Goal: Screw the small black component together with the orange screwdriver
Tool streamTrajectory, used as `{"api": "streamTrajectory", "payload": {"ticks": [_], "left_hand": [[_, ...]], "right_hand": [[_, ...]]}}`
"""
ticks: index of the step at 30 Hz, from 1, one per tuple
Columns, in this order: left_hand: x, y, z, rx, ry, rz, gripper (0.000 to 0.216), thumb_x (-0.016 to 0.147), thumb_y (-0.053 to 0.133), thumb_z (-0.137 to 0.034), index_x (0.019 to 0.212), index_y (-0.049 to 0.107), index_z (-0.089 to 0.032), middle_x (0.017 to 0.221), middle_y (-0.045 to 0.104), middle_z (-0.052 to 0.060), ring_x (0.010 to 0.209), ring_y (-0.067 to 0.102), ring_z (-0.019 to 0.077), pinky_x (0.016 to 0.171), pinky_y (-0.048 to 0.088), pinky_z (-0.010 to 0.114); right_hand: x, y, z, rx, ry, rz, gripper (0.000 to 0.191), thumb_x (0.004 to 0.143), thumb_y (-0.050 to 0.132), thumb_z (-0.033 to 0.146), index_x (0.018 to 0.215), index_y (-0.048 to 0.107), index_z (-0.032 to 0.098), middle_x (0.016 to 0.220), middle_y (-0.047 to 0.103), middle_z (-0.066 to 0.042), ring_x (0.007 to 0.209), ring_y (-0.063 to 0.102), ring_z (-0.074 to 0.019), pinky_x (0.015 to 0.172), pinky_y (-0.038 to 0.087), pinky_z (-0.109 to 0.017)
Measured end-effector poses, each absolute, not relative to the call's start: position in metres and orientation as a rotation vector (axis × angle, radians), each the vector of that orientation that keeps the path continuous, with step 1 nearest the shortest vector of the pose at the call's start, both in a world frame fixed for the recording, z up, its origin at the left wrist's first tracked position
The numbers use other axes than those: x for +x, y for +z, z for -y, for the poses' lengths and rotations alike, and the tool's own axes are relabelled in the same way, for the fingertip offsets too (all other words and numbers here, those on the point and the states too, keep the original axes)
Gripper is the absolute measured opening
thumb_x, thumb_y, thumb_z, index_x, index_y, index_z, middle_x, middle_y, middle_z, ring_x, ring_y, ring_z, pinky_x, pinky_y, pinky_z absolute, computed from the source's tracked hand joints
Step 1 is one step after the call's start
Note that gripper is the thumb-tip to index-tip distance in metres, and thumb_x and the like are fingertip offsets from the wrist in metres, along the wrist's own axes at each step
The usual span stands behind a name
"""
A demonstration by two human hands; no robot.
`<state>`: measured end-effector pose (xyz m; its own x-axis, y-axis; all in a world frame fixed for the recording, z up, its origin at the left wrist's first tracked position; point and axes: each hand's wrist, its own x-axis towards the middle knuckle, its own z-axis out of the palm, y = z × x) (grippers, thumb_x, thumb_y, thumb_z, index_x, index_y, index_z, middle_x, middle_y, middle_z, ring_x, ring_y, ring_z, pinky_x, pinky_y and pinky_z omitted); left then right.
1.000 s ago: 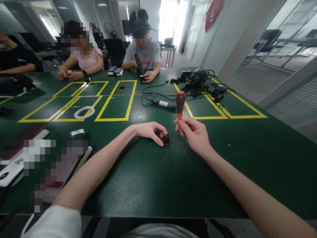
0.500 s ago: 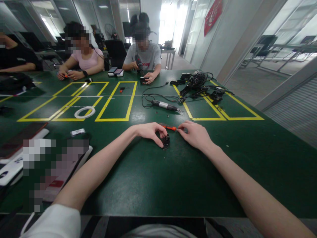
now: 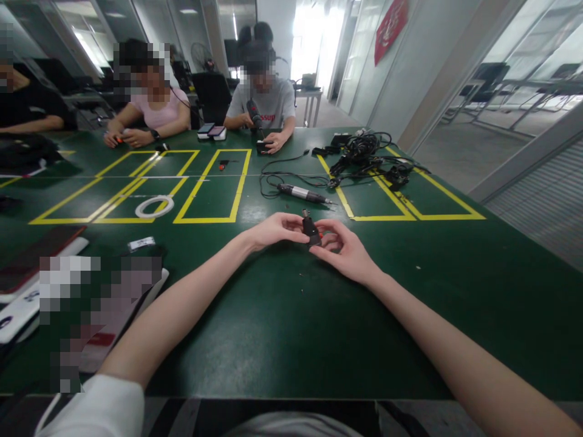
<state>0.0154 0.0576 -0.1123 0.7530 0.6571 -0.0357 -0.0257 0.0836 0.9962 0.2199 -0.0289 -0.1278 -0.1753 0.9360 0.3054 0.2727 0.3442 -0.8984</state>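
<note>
Between my two hands is a small black part (image 3: 311,232) with a wide base and a narrower, metal-tipped neck pointing up. The thumb and fingers of my left hand (image 3: 283,232) grip its left side. My right hand (image 3: 342,250) holds it low on the right, with the fingers curled. A bit of an orange-red tool (image 3: 321,235) shows just behind the part, mostly hidden by my right fingers. Whether that tool lies on the table or is held, I cannot tell. Tiny dark specks (image 3: 301,291) lie on the green table (image 3: 273,328) below my hands.
Beyond my hands lies a grey-and-black electric screwdriver (image 3: 303,193) with its cable. A heap of black cables (image 3: 364,149) is at the back right. A white tape roll (image 3: 155,206) and a small white packet (image 3: 141,244) are on the left. Across the table a co-worker's hand (image 3: 274,143) steadies a black piece.
My right hand has left the tip of the orange-red tool and taken hold of the black part. The part is now held by both hands, farther from me, neck up.
</note>
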Motion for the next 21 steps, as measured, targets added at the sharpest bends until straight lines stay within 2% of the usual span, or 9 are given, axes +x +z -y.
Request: {"api": "streamTrajectory", "payload": {"ticks": [3, 6, 9, 13, 17, 21], "left_hand": [[0.026, -0.118, -0.053, 1.304, 0.698, -0.577, 0.047, 0.056, 0.097, -0.028, 0.096, 0.078, -0.014, 0.094, 0.075, 0.003, 0.085, 0.064, 0.0135, 0.088, 0.046, 0.032], [0.031, -0.120, -0.049, 1.277, 0.782, -0.593, 0.047, 0.055, 0.097, -0.028, 0.095, 0.075, -0.013, 0.092, 0.075, 0.003, 0.083, 0.065, 0.0130, 0.088, 0.047, 0.033], [0.035, -0.117, -0.042, 1.298, 0.794, -0.634, 0.044, 0.055, 0.096, -0.027, 0.088, 0.070, -0.013, 0.084, 0.073, 0.000, 0.082, 0.066, 0.0137, 0.089, 0.048, 0.033], [0.043, -0.113, -0.027, 1.338, 0.807, -0.701, 0.041, 0.059, 0.093, -0.033, 0.077, 0.060, -0.016, 0.075, 0.067, -0.004, 0.076, 0.063, 0.0127, 0.082, 0.047, 0.030], [0.051, -0.114, -0.018, 1.507, 0.825, -0.707, 0.042, 0.059, 0.089, -0.038, 0.072, 0.055, -0.017, 0.067, 0.058, -0.007, 0.066, 0.051, 0.0099, 0.066, 0.038, 0.025], [0.052, -0.112, -0.014, 1.694, 0.868, -0.765, 0.038, 0.066, 0.084, -0.043, 0.072, 0.057, -0.017, 0.064, 0.050, -0.008, 0.062, 0.041, 0.0091, 0.061, 0.032, 0.024]], "right_hand": [[0.214, -0.132, 0.028, -1.071, 0.924, 1.438, 0.054, 0.072, 0.089, 0.046, 0.115, 0.063, 0.025, 0.102, 0.069, -0.003, 0.068, 0.072, -0.0172, 0.061, 0.063, -0.033], [0.213, -0.131, 0.026, -1.031, 0.942, 1.330, 0.051, 0.071, 0.089, 0.051, 0.110, 0.068, 0.024, 0.095, 0.072, -0.002, 0.069, 0.074, -0.0194, 0.069, 0.067, -0.038], [0.214, -0.127, 0.025, -1.043, 0.942, 1.315, 0.047, 0.077, 0.083, 0.057, 0.107, 0.069, 0.024, 0.085, 0.074, -0.002, 0.069, 0.074, -0.0213, 0.073, 0.066, -0.040], [0.217, -0.122, 0.027, -1.109, 0.829, 1.433, 0.039, 0.091, 0.066, 0.061, 0.104, 0.065, 0.024, 0.075, 0.069, 0.000, 0.062, 0.069, -0.0195, 0.063, 0.061, -0.035], [0.220, -0.118, 0.030, -1.167, 0.650, 1.677, 0.028, 0.098, 0.054, 0.050, 0.102, 0.062, 0.024, 0.082, 0.068, -0.002, 0.060, 0.063, -0.0173, 0.061, 0.053, -0.031], [0.225, -0.115, 0.031, -1.134, 0.447, 1.807, 0.016, 0.096, 0.052, 0.035, 0.100, 0.060, 0.022, 0.090, 0.070, -0.005, 0.076, 0.066, -0.0209, 0.071, 0.052, -0.033]]}}
